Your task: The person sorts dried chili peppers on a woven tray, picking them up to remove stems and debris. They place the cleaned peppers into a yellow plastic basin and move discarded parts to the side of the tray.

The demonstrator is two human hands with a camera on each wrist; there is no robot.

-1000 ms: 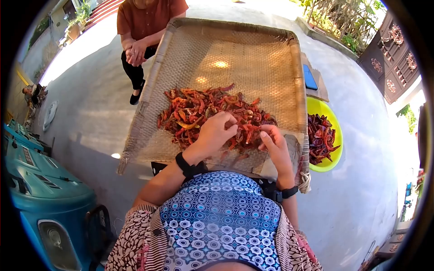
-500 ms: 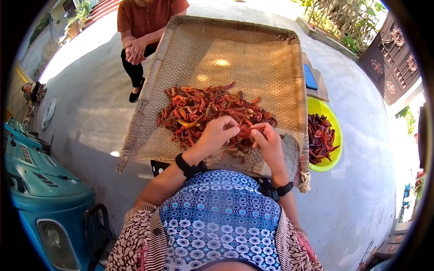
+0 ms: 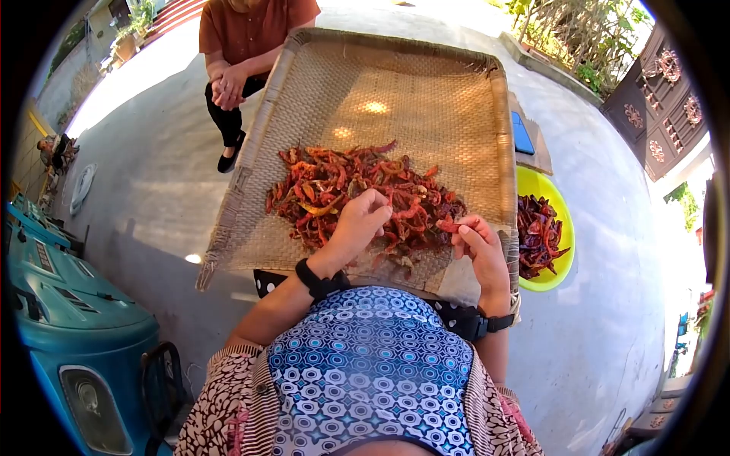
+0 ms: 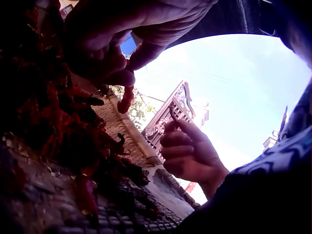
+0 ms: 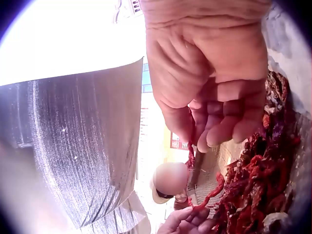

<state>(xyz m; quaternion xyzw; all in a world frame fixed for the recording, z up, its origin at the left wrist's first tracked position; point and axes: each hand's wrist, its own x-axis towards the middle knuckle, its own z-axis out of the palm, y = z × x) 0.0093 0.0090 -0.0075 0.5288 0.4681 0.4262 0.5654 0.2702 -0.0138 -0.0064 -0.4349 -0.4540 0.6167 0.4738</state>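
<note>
A heap of dried red chili peppers (image 3: pixel 334 178) lies on the near half of a large woven tray (image 3: pixel 426 91). Over the heap's near side, my left hand (image 3: pixel 357 229) pinches a red chili pepper (image 4: pixel 126 100), which hangs below the fingertips in the left wrist view. My right hand (image 3: pixel 484 251) is at the heap's right edge, thumb and fingertips pinching another wrinkled red chili pepper (image 3: pixel 447 226). The right wrist view shows this pepper partly hidden behind the fingers. The two hands are apart.
Right of the tray stands a yellow-green basin (image 3: pixel 569 209) holding dark red chilies. Behind it a blue phone (image 3: pixel 521 131) lies on cardboard (image 3: pixel 537 144). Across the tray to the left is a person (image 3: pixel 247 53) with hands clasped. A teal vehicle (image 3: pixel 76 327) stands at left.
Half a second ago both hands were close together over the heap's near side. My right hand has since moved right with a chili pepper; my left hand has stayed nearly in place.
</note>
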